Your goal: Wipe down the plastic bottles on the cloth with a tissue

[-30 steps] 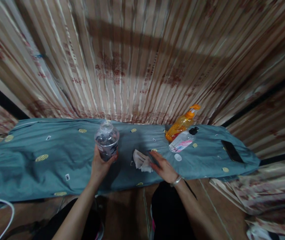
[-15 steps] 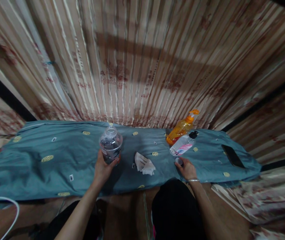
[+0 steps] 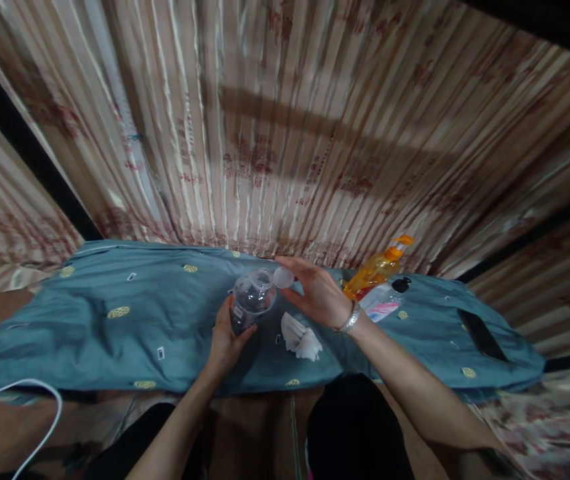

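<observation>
- While the left hand (image 3: 225,333) grips a clear bottle (image 3: 251,298) near the counter's (image 3: 89,333) front edge, it tilts right.
- Right hand (image 3: 315,293) pinches a white cap (image 3: 283,277) beside the bottle's mouth.

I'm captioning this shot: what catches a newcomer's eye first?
Mid-frame, the left hand grips a clear plastic bottle while the right hand brings a small white cap to its top. Right of them, an orange pump bottle stands on the teal patterned cloth.

Clear glossy plastic jar (image 3: 251,301); matt cloth cover (image 3: 115,333).
</observation>
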`<act>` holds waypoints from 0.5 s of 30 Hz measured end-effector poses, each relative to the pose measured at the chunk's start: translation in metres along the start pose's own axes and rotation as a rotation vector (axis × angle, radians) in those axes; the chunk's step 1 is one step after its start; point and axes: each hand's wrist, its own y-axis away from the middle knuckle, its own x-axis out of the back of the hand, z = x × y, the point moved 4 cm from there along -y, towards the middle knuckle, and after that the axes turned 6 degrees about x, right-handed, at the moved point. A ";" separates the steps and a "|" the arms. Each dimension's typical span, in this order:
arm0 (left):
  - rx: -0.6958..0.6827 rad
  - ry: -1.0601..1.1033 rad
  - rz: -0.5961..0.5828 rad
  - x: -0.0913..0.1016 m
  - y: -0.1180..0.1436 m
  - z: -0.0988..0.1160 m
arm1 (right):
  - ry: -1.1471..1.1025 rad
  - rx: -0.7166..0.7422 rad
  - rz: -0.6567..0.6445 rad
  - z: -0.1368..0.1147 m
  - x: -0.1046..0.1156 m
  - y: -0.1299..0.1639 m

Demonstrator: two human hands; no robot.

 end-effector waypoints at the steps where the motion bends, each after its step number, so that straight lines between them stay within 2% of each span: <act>1: -0.011 0.000 -0.001 -0.002 0.001 -0.001 | 0.016 0.016 -0.027 -0.003 0.002 -0.006; 8: -0.091 -0.025 -0.004 -0.011 0.006 -0.008 | 0.084 0.134 -0.215 -0.019 0.012 -0.017; 15: -0.152 -0.064 0.001 -0.015 0.008 -0.013 | 0.163 0.287 -0.321 -0.021 0.019 -0.027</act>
